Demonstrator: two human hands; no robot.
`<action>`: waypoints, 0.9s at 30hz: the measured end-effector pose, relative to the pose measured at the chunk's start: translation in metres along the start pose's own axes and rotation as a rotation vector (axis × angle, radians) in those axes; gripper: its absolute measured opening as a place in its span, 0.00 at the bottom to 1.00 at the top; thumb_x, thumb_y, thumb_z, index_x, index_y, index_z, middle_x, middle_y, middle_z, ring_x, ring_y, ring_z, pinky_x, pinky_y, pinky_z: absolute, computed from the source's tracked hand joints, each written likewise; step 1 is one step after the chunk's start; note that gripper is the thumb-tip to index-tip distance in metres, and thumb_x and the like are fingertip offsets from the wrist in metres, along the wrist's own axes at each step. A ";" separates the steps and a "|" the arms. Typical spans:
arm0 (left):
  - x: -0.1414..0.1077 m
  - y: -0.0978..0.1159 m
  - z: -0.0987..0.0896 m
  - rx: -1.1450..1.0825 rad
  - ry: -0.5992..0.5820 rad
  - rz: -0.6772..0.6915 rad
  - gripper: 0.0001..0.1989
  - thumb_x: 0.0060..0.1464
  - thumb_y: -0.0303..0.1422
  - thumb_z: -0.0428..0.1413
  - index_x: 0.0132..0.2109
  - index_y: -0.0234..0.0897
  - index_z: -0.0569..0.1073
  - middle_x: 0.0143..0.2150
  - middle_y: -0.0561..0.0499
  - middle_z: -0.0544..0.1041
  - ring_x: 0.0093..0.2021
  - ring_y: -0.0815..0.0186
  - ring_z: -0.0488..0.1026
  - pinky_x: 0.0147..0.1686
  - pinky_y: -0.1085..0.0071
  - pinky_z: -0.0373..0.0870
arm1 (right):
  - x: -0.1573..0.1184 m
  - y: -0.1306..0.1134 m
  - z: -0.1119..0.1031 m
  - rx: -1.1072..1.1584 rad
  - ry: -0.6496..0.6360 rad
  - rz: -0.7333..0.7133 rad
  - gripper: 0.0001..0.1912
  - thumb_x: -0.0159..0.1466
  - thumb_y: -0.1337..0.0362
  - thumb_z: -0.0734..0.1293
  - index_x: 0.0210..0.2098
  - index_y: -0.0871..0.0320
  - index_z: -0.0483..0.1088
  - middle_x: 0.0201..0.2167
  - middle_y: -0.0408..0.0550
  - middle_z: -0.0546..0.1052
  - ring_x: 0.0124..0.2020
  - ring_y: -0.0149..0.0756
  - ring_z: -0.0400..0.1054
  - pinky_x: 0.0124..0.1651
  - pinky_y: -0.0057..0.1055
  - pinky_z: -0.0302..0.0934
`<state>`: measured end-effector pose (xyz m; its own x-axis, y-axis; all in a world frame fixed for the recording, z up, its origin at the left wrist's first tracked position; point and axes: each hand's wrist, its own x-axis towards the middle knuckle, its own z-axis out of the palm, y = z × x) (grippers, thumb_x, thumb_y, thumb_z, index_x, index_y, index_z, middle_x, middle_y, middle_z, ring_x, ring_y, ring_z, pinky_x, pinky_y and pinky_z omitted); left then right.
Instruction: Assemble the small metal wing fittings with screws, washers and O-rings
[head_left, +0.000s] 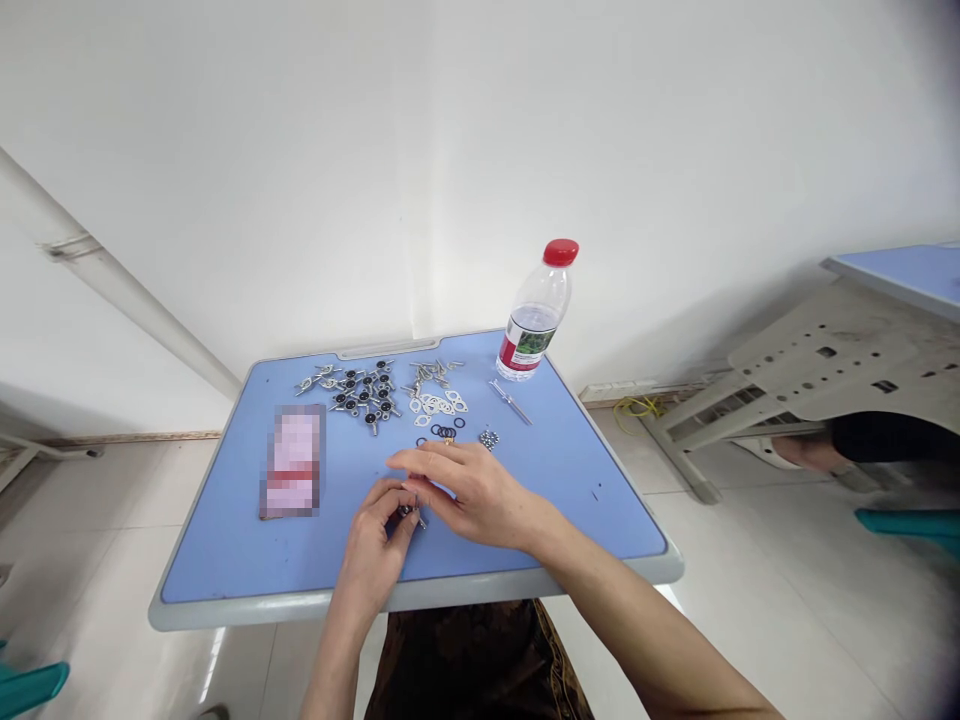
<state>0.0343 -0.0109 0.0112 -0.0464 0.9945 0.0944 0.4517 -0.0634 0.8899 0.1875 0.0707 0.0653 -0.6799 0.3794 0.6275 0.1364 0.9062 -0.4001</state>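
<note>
My left hand [375, 545] is near the front edge of the blue table, its fingers closed on a small metal fitting [421, 522] with a thin stem. Most of that fitting is hidden by the fingers. Reaching over from the right, my right hand [476, 495] has its thumb and fingers drawn together just above the fitting; whatever is between them is hidden. Black rubber rings [460, 423] lie just beyond the right hand. Behind these are flat metal gaskets [421, 420] with oval outlines. A small heap of nuts [489, 439] is to their right.
Several metal fittings with black discs [364, 396] cover the back left. Bolts or pins [431, 373] lie in a pile beside them. A syringe-like tool [511, 402] and a water bottle [534, 325] are at the right. A blurred-out rectangular object [294, 455] lies left. Another table [907, 275] stands right.
</note>
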 end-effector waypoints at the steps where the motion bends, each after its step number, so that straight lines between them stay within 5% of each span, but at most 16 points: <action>1: 0.000 0.000 0.000 -0.004 -0.001 -0.003 0.08 0.57 0.29 0.52 0.40 0.40 0.75 0.43 0.48 0.74 0.39 0.63 0.72 0.40 0.67 0.69 | 0.000 0.000 0.000 0.007 0.007 -0.003 0.13 0.68 0.71 0.57 0.52 0.59 0.63 0.31 0.46 0.74 0.29 0.30 0.66 0.30 0.26 0.59; 14: -0.001 0.001 0.000 0.000 -0.013 -0.021 0.09 0.58 0.28 0.51 0.42 0.40 0.76 0.43 0.49 0.73 0.39 0.64 0.71 0.39 0.68 0.69 | 0.000 0.001 0.000 -0.003 0.002 -0.020 0.12 0.68 0.71 0.58 0.51 0.60 0.64 0.31 0.46 0.74 0.28 0.29 0.65 0.28 0.25 0.58; 20: -0.002 -0.002 0.000 0.000 -0.009 0.001 0.11 0.58 0.27 0.52 0.45 0.42 0.75 0.51 0.49 0.73 0.50 0.61 0.70 0.48 0.65 0.68 | -0.002 0.000 -0.002 0.005 -0.115 -0.022 0.16 0.68 0.72 0.56 0.54 0.58 0.62 0.39 0.49 0.76 0.35 0.31 0.69 0.36 0.27 0.63; 27: -0.002 -0.003 0.000 0.023 -0.018 -0.033 0.12 0.58 0.28 0.52 0.46 0.42 0.76 0.52 0.48 0.73 0.51 0.60 0.71 0.48 0.64 0.68 | -0.001 -0.006 -0.006 -0.015 -0.204 -0.017 0.19 0.67 0.73 0.55 0.56 0.61 0.61 0.39 0.51 0.76 0.36 0.33 0.68 0.36 0.29 0.62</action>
<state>0.0331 -0.0132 0.0082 -0.0456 0.9973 0.0567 0.4705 -0.0287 0.8819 0.1918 0.0664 0.0714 -0.8140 0.3201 0.4847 0.1338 0.9153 -0.3798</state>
